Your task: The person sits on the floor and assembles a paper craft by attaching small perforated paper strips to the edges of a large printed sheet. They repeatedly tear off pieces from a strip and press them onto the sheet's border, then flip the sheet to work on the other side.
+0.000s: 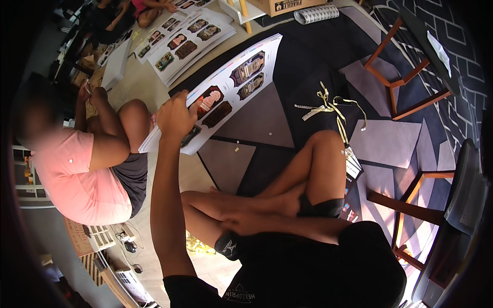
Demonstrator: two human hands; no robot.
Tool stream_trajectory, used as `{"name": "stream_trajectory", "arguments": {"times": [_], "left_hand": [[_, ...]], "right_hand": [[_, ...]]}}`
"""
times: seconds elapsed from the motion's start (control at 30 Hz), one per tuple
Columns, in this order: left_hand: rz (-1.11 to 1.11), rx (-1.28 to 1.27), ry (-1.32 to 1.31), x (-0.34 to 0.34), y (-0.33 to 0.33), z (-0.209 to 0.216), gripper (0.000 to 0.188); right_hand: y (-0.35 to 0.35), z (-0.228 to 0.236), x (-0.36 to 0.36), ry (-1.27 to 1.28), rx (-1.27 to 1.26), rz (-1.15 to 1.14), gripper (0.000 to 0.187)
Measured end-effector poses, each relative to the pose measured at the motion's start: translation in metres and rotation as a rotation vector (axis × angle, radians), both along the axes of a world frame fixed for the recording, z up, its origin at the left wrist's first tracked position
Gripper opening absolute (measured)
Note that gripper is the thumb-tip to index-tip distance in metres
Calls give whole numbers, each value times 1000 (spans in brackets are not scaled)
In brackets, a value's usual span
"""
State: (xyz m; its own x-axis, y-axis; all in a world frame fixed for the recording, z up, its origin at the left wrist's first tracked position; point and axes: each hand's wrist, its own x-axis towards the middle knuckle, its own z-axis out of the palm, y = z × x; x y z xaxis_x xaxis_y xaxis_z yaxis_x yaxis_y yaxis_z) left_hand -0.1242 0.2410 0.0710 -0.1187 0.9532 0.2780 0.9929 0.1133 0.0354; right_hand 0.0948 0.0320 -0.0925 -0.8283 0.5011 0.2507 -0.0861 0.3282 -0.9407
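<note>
My left hand (177,115) is raised at arm's length, its fingers closed on the upper left edge of large printed sheets (226,92). They look like a thin stack, tilted upright, with rows of dark, shield-shaped pictures on white. The sheets' lower corner comes close to the knee of a person in a pink shirt. My right hand (239,219) is low over my crossed legs, near my shin. It is blurred, and its fingers cannot be made out.
Stacks of similar printed sheets (192,43) lie on the floor ahead. The person in pink (87,174) sits close on the left; others are farther off. Yellow straps (328,105) lie right of my knee. Wooden-legged chairs (393,84) stand at the right. A cardboard box (280,6) is at the back.
</note>
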Motion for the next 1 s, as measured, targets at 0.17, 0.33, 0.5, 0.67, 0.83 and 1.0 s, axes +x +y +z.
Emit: {"name": "stream_trajectory", "arguments": {"times": [0.17,0.33,0.5,0.67,0.83,1.0], "left_hand": [[28,-25,14,-5,-2,5,44],[-1,-15,-62,17,-30,60,44],[-144,206,-841,-11,-70,70,19],[-54,515,-1058,6,-97,22,18],[69,722,-1187,15,-103,-68,21],[147,731,-1273,11,-87,-114,23]], "right_hand": [[101,-41,58,-132,-337,-567,27],[198,-60,81,-34,-551,-844,64],[275,3,61,369,-614,-560,106],[280,112,72,597,-568,-553,46],[275,145,79,345,-183,-641,33],[289,128,70,315,-132,-586,32]]}}
